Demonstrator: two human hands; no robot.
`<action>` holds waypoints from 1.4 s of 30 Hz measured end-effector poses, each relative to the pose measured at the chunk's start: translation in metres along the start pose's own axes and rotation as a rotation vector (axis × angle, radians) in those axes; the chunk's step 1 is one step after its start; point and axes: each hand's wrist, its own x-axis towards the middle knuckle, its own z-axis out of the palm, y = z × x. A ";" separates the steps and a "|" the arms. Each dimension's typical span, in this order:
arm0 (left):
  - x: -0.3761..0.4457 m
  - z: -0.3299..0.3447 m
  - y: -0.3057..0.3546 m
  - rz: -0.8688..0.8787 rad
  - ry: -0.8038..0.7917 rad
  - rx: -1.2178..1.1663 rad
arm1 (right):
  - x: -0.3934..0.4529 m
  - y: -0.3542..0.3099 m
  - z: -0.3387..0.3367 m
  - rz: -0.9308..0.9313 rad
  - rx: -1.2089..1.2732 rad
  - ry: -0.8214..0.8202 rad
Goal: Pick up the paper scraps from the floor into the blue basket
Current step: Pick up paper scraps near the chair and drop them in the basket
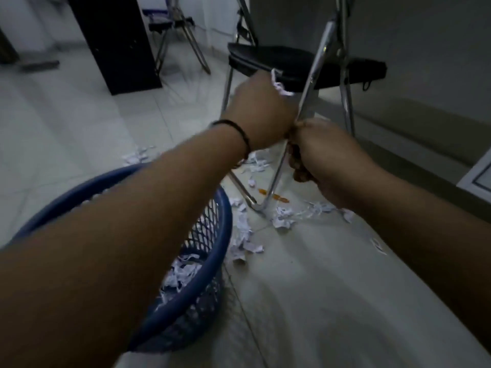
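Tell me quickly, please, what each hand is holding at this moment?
Left hand: closed on a wad of paper scraps.
Right hand: closed around the chair leg.

You're in an office-type rm. Tiled floor, folding chairs w/ chrome legs, dark cabinet.

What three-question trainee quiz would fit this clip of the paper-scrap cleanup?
1. True or false: the blue basket already holds paper scraps.
2. Which hand grips the folding chair's metal leg? A) left hand B) right hand
3. What does the left hand hold?

Key: 1 true. 2 B, the right hand. 3 A bunch of white scraps sticking out of its fist.
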 end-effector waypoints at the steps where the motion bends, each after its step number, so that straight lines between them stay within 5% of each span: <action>1: 0.002 -0.019 -0.012 -0.003 -0.049 0.069 | 0.000 -0.010 0.014 -0.005 0.042 -0.019; 6: -0.026 -0.089 -0.094 -0.306 -0.400 0.469 | -0.015 -0.016 0.086 0.032 -0.138 -0.231; 10: -0.059 -0.101 -0.144 -0.538 -0.752 0.320 | -0.029 -0.010 0.127 0.180 -0.252 -0.380; 13: -0.068 -0.110 -0.166 -0.579 -0.871 0.345 | -0.029 -0.005 0.140 0.287 -0.287 -0.475; 18: -0.069 -0.123 -0.191 -0.512 -0.806 0.361 | -0.028 0.009 0.139 0.271 -0.283 -0.535; 22: -0.069 -0.132 -0.210 -0.238 -0.442 0.577 | -0.022 0.025 0.134 -0.227 -0.742 -0.223; 24: -0.072 -0.141 -0.225 -0.254 -0.332 0.757 | -0.013 0.037 0.131 -0.072 -0.844 -0.158; 27: -0.082 -0.150 -0.242 -0.516 -0.405 0.917 | -0.004 0.046 0.130 0.215 -0.641 -0.158; 32: -0.086 -0.163 -0.266 -0.609 -0.325 0.904 | 0.015 0.052 0.154 0.045 -0.599 -0.082; 37: -0.075 -0.173 -0.282 -0.675 -0.243 0.798 | 0.041 0.048 0.185 0.102 -0.662 -0.150; 42: -0.030 -0.163 -0.253 -0.419 -0.076 0.502 | 0.090 0.012 0.188 0.082 -1.115 -0.316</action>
